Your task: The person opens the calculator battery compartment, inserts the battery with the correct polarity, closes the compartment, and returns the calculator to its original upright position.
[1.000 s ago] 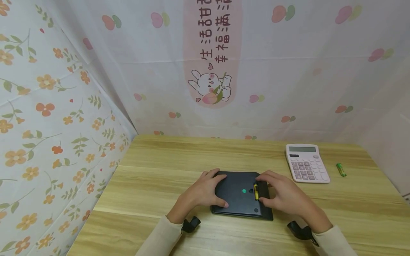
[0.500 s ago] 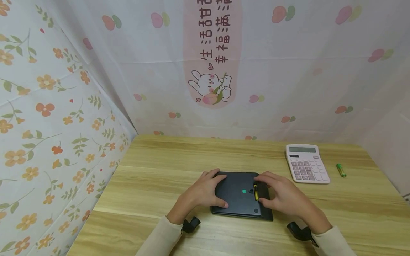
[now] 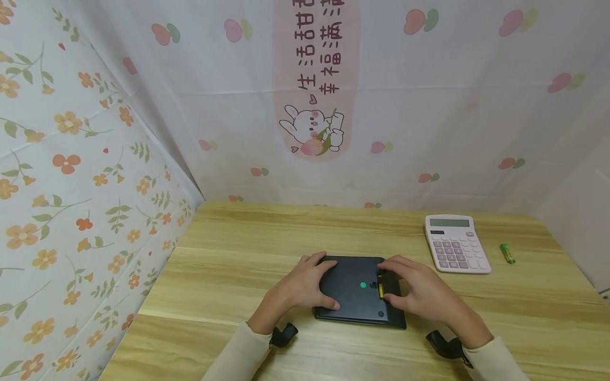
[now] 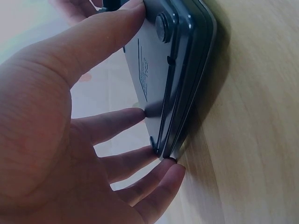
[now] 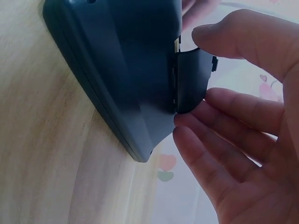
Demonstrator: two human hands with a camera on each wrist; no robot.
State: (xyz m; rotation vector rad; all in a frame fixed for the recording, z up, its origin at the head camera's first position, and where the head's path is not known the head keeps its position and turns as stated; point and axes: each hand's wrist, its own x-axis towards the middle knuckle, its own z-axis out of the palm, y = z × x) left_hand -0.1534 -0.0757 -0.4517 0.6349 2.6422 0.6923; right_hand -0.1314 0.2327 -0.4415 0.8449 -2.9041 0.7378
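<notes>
A black calculator lies on the table with its underside up, rubber feet and a green dot showing. My left hand grips its left end, thumb on the near side and fingers at the far edge. A yellow battery shows in the slot near the right end. Beside that slot, my right hand pinches a small black battery cover between thumb and fingers. In the right wrist view the cover stands up from the calculator's back, at or very near the slot's edge.
A pink and white calculator lies face up at the back right of the wooden table. Right of it is a green battery. Patterned cloth hangs along the back and left sides.
My right hand has shifted very slightly left with the battery cover, and a little less of the yellow battery shows. My left hand and the calculator stay put.
</notes>
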